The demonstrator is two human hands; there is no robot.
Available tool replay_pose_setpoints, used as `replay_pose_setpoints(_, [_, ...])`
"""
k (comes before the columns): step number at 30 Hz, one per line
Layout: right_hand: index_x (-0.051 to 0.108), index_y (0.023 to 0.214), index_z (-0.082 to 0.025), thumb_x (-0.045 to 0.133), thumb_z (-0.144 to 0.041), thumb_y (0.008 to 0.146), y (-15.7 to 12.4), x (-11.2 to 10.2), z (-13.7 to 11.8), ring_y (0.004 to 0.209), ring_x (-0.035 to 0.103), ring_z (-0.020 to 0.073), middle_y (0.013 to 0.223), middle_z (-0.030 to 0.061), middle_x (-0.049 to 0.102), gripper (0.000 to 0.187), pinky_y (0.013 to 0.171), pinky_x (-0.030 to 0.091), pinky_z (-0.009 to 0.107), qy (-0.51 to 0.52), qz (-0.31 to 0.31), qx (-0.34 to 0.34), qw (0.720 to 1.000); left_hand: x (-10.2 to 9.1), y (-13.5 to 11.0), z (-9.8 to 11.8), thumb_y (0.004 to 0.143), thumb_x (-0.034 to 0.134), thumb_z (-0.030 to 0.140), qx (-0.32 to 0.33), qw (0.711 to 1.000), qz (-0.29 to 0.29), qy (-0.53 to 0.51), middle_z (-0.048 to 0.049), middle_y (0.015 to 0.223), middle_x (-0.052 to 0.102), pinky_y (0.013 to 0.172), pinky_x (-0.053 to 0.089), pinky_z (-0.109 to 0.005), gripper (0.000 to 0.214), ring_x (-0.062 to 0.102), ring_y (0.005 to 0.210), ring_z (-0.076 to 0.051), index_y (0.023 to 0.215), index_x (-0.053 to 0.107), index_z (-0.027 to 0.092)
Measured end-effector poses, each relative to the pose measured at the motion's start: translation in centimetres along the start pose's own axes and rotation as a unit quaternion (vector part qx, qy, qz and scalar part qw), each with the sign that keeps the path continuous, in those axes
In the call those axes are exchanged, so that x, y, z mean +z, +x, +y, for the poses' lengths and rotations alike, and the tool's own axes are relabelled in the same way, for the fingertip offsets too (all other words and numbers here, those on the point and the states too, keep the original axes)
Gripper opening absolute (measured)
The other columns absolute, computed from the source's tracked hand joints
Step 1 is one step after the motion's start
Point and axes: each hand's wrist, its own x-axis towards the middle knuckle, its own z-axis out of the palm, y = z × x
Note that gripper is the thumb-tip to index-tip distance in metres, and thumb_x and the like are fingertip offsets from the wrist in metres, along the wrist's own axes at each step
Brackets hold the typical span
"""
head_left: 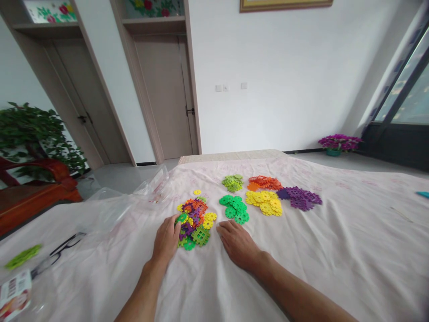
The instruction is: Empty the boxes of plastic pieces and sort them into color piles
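My left hand (166,238) is at the left edge of a mixed heap of plastic interlocking pieces (196,215) in orange, purple, yellow and green. Its thumb and fingers close on a green flower-shaped disc (182,218) at the heap's edge. To the right of the heap, my right hand (237,243) lies palm down on the cloth with fingers extended, holding nothing visible. Just beyond it is a pile of green discs (235,208). Sorted piles lie farther off: yellow discs (264,202), light green pieces (232,182), orange pieces (265,182) and purple pieces (300,197).
A pale cloth (335,259) covers the wide surface. Clear plastic packaging (110,208), eyeglasses (60,250), a light green piece (23,256) and a labelled clear container (15,295) are at the left. A single yellow disc (197,192) lies beyond the mixed heap.
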Motion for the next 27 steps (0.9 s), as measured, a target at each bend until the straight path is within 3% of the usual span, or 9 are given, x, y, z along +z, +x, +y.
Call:
replay_pose_setpoints(13, [0.061, 0.119, -0.018, 0.037, -0.019, 0.099, -0.4, 0.3, 0.1, 0.112, 0.052, 0.0217, 0.118, 0.0111, 0.063, 0.031, 0.1, 0.041, 0.036, -0.001, 0.011, -0.013, 1.0, 0.5, 0.2, -0.4, 0.095, 0.037, 0.029, -0.021, 1.0, 0.008, 0.006, -0.0122, 0.121, 0.064, 0.103, 0.043, -0.039, 0.037, 0.059, 0.115, -0.023, 0.125, 0.054, 0.016])
replay_pose_setpoints(19, [0.062, 0.118, -0.019, 0.037, -0.02, 0.1, -0.3, 0.4, 0.2, 0.111, 0.053, 0.0211, 0.118, 0.01, 0.063, 0.031, 0.1, 0.04, 0.035, -0.003, 0.012, 0.0, 1.0, 0.6, 0.1, -0.6, 0.095, 0.037, 0.029, -0.049, 0.998, 0.018, -0.039, -0.0138, 0.128, 0.062, 0.106, 0.042, -0.039, 0.042, 0.059, 0.119, -0.021, 0.132, 0.05, 0.016])
replay_pose_setpoints(23, [0.063, 0.116, -0.019, 0.038, -0.02, 0.099, -0.3, 0.2, 0.3, 0.11, 0.053, 0.0206, 0.117, 0.009, 0.063, 0.03, 0.1, 0.04, 0.034, 0.003, 0.017, -0.002, 1.0, -0.7, -1.5, -1.2, 0.094, 0.038, 0.033, -0.057, 0.998, 0.006, -0.021, -0.0162, 0.131, 0.059, 0.106, 0.042, -0.039, 0.049, 0.057, 0.122, -0.022, 0.139, 0.044, 0.013])
replay_pose_setpoints(27, [0.063, 0.115, -0.019, 0.038, -0.02, 0.099, -0.3, 0.2, 0.4, 0.109, 0.053, 0.0204, 0.116, 0.009, 0.063, 0.029, 0.1, 0.04, 0.034, 0.005, 0.019, -0.006, 1.0, -2.7, -4.7, -2.5, 0.092, 0.04, 0.033, -0.047, 0.997, -0.03, 0.055, -0.0161, 0.138, 0.055, 0.112, 0.036, -0.041, 0.051, 0.05, 0.13, -0.025, 0.137, 0.047, 0.012])
